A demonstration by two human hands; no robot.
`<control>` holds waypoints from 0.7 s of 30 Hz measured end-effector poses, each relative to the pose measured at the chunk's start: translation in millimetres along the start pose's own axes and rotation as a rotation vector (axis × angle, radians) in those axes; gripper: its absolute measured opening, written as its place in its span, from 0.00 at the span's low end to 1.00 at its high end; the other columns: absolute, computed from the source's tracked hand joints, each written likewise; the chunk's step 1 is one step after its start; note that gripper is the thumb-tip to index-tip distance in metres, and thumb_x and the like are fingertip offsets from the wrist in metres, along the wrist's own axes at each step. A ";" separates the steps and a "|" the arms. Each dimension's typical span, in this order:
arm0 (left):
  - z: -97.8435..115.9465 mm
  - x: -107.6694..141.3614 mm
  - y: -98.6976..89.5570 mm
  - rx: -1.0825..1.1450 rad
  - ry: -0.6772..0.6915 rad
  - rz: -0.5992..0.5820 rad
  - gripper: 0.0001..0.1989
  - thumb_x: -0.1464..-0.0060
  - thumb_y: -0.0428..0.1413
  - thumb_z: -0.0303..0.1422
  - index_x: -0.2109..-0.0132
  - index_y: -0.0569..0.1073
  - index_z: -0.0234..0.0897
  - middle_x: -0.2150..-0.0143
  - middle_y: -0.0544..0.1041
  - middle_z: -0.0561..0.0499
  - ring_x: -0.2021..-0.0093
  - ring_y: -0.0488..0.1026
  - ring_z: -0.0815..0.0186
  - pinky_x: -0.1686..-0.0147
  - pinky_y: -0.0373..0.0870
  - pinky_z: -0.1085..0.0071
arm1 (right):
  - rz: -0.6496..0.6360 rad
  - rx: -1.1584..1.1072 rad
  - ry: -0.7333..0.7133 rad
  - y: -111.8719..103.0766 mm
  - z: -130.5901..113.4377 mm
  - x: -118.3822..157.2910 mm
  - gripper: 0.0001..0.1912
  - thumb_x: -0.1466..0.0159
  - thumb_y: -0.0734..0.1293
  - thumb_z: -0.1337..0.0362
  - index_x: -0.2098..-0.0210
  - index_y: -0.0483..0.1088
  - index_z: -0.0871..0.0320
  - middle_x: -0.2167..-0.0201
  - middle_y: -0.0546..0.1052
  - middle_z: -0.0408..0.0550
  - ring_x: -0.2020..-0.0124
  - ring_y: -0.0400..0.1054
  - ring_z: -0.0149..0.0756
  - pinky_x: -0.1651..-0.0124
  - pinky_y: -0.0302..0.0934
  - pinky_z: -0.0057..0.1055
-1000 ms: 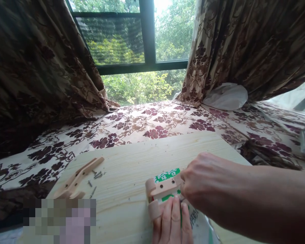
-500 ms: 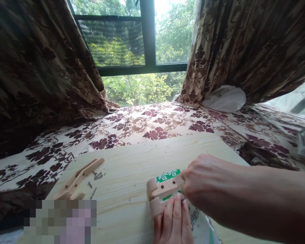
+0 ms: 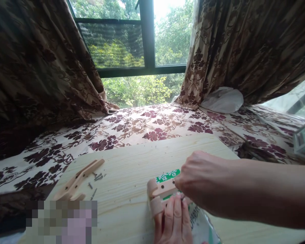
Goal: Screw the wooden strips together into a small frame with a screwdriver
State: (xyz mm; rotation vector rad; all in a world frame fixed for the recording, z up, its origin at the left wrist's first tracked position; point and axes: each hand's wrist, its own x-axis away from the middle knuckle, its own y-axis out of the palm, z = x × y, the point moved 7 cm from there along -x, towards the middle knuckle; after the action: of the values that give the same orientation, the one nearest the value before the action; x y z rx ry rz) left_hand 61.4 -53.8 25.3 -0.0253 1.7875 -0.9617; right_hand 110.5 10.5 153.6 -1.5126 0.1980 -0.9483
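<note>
Board (image 3: pixel 127 176): left hand (image 3: pixel 173 218) half-open on wooden piece (image 3: pixel 156 206), right hand (image 3: pixel 195 173) fisted.

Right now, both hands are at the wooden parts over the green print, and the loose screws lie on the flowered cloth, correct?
Not quite: the head view shows the loose screws on the pale board, not on the flowered cloth. Both the left hand and right hand are indeed at the wooden parts over the green print.

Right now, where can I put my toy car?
Bare wood with specks: between the screws and left hand, and along the far edge of the board by the flowered cloth. Crowded: around the loose wooden pieces, and around the packet and right hand.
</note>
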 end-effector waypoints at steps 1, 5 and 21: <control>0.5 -2.1 -1.3 -0.006 0.029 -0.016 0.26 0.37 0.37 0.46 0.54 0.75 0.37 0.59 0.80 0.48 0.57 0.74 0.61 0.55 0.61 0.64 | -0.014 0.004 0.015 -1.6 2.0 1.1 0.08 0.43 0.64 0.73 0.76 0.71 0.59 0.84 0.68 0.42 0.87 0.48 0.28 0.82 0.41 0.30; 3.5 -11.6 -5.8 -0.026 0.087 -0.069 0.27 0.39 0.40 0.49 0.56 0.76 0.35 0.59 0.79 0.47 0.58 0.72 0.61 0.57 0.60 0.65 | -0.006 0.029 0.042 -6.4 5.1 6.3 0.06 0.43 0.65 0.72 0.74 0.72 0.60 0.82 0.71 0.44 0.85 0.51 0.28 0.81 0.39 0.31; 11.0 4.7 7.4 0.126 -0.176 -0.040 0.31 0.39 0.36 0.47 0.49 0.72 0.29 0.49 0.75 0.39 0.47 0.67 0.54 0.47 0.56 0.55 | 0.065 -0.041 0.038 0.1 20.1 10.8 0.05 0.44 0.66 0.70 0.73 0.74 0.60 0.79 0.75 0.47 0.82 0.59 0.30 0.79 0.41 0.29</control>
State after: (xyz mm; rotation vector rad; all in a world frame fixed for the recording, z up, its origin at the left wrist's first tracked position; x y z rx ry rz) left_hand 71.1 -57.4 15.8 -0.0644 1.5680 -1.0655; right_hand 130.6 18.8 160.6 -1.5183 0.2934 -0.9264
